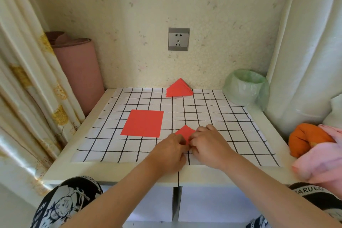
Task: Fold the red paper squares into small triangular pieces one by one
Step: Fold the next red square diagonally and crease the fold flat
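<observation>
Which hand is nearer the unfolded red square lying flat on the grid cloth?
Left. The left hand is just off the near right corner of the unfolded red square. The right hand is farther right, beyond the half-folded piece both hands pinch.

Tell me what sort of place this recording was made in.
Most likely a corner of a home, perhaps a bedroom: floral wallpaper with a wall socket, a patterned curtain on the left, and loose clothes beside the small white table where red paper is being folded.

Soft, even daylight; wide-angle bending at edges, slight blur.
</observation>
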